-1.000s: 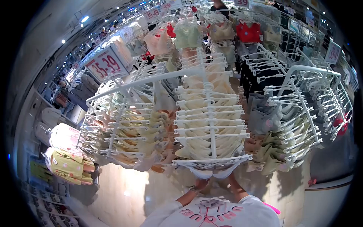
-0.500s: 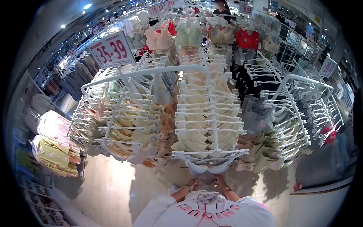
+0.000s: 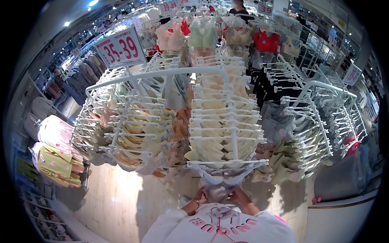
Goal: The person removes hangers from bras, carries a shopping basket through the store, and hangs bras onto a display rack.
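A pale grey-blue bra (image 3: 227,173) hangs from a white hanger (image 3: 194,165) at the front end of the centre rail. Its lower part droops towards my body, between my two hands. My left hand (image 3: 201,196), with a bracelet at the wrist, is closed on the left side of this drooping fabric. On its right side, my right hand (image 3: 236,195) grips the fabric too, fingers curled in. My fingertips are partly hidden by the cloth. Directly behind hang several cream bras (image 3: 221,141) in a tight row.
White rails (image 3: 162,73) carry dense rows of bras left and right. A price sign (image 3: 120,48) rises above the left rail. Yellow and pink garments (image 3: 56,164) hang at far left. A grey cushion-like object (image 3: 338,182) is at right. Someone in dark clothing (image 3: 239,12) stands far back.
My left hand has shifted slightly left and up, and more of the grey fabric shows between my hands. The view has moved a little.
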Demonstrator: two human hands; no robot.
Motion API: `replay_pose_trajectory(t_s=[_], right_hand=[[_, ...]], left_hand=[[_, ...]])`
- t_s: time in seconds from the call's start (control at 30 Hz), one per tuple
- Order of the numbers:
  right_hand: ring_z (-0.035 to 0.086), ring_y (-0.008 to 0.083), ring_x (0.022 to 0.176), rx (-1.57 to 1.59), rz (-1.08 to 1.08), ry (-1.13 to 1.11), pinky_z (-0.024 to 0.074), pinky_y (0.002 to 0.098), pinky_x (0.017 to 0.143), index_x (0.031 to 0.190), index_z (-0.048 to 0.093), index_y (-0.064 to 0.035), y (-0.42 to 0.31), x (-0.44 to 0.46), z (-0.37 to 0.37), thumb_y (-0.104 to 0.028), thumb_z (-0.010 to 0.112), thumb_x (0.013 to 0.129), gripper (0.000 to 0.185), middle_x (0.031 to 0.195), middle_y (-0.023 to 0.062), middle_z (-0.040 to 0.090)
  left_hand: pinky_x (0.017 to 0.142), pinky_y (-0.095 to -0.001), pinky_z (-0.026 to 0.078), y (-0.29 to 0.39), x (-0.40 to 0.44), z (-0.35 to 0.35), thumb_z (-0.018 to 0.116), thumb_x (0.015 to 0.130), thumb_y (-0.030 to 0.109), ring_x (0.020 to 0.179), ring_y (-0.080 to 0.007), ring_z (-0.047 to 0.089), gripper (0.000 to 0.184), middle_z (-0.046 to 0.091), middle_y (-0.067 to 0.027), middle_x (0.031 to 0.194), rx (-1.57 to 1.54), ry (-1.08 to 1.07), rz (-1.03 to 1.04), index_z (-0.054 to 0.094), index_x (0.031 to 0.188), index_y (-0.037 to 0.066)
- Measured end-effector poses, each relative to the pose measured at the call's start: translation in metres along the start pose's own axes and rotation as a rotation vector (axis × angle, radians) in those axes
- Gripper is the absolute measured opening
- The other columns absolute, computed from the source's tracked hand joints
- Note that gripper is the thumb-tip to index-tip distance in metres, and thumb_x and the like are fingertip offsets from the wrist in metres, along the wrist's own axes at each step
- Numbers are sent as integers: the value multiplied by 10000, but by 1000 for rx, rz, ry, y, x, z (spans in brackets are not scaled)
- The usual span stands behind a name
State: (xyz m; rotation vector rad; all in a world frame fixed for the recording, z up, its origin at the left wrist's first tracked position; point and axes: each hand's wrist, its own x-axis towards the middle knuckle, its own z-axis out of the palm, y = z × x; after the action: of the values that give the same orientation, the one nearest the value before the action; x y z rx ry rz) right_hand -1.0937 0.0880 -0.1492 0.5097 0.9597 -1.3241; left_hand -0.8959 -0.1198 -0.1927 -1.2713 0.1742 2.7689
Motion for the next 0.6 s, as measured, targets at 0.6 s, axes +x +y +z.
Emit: replay_pose_trajectory(t_s=[0.6], right_hand=[[613,308,748,-193,-109,168,545,523,645,1045,493,-75,-13,-4,1,-287,550,852,292,919,104,514]], left_hand=[[1048,-432,372,20,-48,60,597,897,270,1175,-262,515,415,547,-79,1263,-190,-383,190,495,1263,104]])
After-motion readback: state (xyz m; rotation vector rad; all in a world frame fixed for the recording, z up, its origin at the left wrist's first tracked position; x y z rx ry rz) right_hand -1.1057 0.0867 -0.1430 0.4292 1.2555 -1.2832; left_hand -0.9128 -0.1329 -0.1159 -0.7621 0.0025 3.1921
